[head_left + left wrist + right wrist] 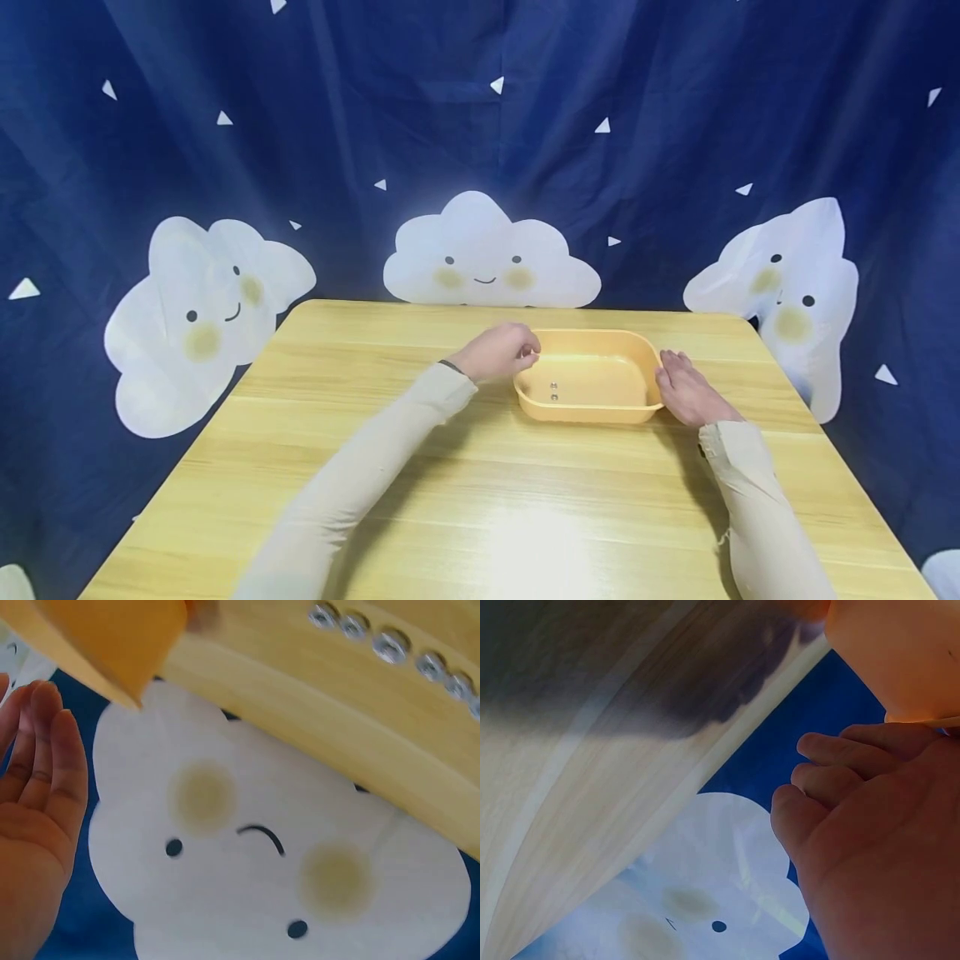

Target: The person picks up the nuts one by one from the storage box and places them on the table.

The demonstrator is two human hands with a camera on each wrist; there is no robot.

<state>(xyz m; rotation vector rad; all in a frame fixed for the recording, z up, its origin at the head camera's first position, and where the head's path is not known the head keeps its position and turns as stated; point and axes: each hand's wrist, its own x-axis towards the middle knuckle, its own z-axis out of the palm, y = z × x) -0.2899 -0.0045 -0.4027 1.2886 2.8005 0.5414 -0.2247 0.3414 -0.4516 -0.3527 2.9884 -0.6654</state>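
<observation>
A shallow yellow-orange plastic tray [585, 414] stands on the table between the two hands. On its floor near the left side are two tiny shiny pieces [554, 392]. My left hand [497, 352] is at the tray's left rim with its fingertips over the edge. In the left wrist view its fingers [67, 761] look loosely extended and hold nothing. My right hand [693, 392] lies against the right wall, fingers nearly straight and thumb at the rim. Several small round metal pieces [391, 645] with recessed centres form a row on wood in the left wrist view.
The light wooden table [420, 517] carries a bright glare spot near its front. Behind and around it hangs a dark blue curtain [420, 100] with white clouds and triangles. Both sleeved forearms stretch across the tabletop.
</observation>
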